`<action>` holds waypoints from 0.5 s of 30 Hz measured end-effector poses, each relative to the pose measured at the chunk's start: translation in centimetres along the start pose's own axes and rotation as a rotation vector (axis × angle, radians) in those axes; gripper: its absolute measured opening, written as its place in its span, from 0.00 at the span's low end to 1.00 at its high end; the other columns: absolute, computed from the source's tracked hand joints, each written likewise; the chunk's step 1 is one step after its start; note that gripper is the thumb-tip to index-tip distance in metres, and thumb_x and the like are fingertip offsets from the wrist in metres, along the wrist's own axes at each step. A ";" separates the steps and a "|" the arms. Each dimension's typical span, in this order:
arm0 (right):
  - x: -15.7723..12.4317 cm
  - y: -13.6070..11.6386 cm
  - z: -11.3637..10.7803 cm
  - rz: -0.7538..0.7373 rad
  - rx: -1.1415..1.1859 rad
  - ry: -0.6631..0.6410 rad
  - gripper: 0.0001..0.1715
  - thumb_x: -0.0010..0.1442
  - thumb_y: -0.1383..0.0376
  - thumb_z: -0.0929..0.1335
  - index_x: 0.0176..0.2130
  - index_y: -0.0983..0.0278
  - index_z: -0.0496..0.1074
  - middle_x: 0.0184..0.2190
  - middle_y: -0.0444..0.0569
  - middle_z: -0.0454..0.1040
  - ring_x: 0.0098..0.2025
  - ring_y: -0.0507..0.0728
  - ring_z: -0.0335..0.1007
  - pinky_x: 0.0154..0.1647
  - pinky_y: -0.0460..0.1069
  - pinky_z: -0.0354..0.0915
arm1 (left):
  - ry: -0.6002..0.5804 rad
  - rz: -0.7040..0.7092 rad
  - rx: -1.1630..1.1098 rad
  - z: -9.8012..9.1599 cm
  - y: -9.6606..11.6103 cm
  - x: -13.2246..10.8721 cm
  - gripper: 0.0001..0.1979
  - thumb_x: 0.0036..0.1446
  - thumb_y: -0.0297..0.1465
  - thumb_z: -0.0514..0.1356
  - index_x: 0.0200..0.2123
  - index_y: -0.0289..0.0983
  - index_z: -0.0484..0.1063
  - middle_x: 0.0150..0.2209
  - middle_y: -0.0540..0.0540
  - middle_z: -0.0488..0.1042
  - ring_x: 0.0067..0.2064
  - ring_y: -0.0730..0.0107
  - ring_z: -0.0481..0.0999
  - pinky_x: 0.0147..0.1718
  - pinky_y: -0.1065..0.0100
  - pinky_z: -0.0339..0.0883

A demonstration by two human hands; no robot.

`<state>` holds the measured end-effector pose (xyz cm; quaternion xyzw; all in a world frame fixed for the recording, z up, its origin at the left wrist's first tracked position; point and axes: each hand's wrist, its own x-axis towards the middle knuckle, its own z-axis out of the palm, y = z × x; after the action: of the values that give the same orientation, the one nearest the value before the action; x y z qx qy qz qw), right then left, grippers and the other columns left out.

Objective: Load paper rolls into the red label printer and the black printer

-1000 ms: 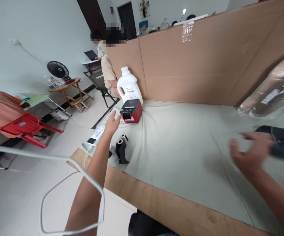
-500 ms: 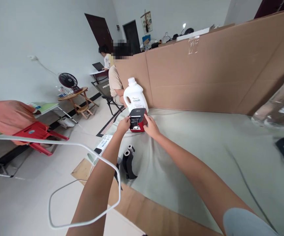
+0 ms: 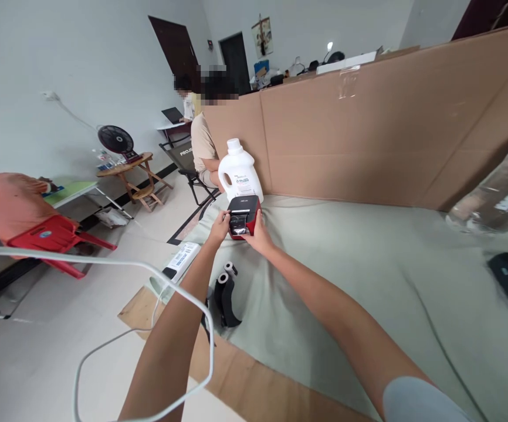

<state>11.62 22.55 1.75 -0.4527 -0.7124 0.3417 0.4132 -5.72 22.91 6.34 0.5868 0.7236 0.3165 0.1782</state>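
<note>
A small black-and-red label printer [image 3: 244, 206] stands in front of a white jug [image 3: 240, 173], its dark front facing me with a shiny strip near the bottom. My left hand [image 3: 220, 226] is closed at the printer's left front edge, fingertips pinched against it. On the other side, my right hand [image 3: 260, 235] grips the lower right corner, its thumb across the bottom front and its fingers along the red side. Whether the printer's base is off the cloth I cannot tell. Nearer to me, two black rolls [image 3: 226, 296] with white cores lie partly unwound on the cloth.
A pale green cloth [image 3: 324, 258] covers the surface, with a wooden edge [image 3: 254, 372] in front. Behind rises a cardboard wall [image 3: 346, 140]. A white cable [image 3: 148, 266] loops across the left foreground. A power strip [image 3: 182, 261] lies left; several people sit beyond.
My right hand has shifted lower on the printer, its thumb now across the bottom front. The printer sits slightly turned and a little lower left in view; the camera has shifted slightly.
</note>
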 end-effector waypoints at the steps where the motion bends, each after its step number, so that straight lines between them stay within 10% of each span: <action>1: -0.2 -0.3 -0.1 -0.001 -0.005 0.016 0.63 0.58 0.66 0.73 0.74 0.81 0.32 0.75 0.75 0.41 0.77 0.72 0.38 0.74 0.64 0.48 | -0.004 -0.009 -0.018 0.0 0.1 -0.6 0.22 0.72 0.39 0.43 0.59 0.38 0.67 0.39 0.46 0.79 0.36 0.68 0.78 0.41 0.68 0.74; 7: -4.8 -1.3 -5.8 -0.152 -0.036 0.169 0.56 0.64 0.65 0.68 0.77 0.63 0.33 0.76 0.60 0.47 0.77 0.69 0.43 0.74 0.66 0.51 | 0.005 0.085 -0.119 0.5 5.1 -5.8 0.23 0.72 0.41 0.43 0.62 0.41 0.67 0.42 0.46 0.79 0.40 0.66 0.78 0.43 0.67 0.73; 15: -17.5 -1.1 -16.6 -0.188 0.024 0.322 0.52 0.67 0.60 0.67 0.77 0.56 0.35 0.73 0.56 0.55 0.72 0.67 0.56 0.70 0.66 0.59 | -0.041 0.369 -0.077 3.8 15.2 -17.5 0.22 0.73 0.39 0.46 0.63 0.42 0.68 0.39 0.46 0.81 0.42 0.59 0.80 0.45 0.65 0.68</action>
<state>30.45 7.75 4.83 -0.4278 -0.6723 0.2332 0.5573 12.15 8.68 11.70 0.7085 0.5875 0.3594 0.1541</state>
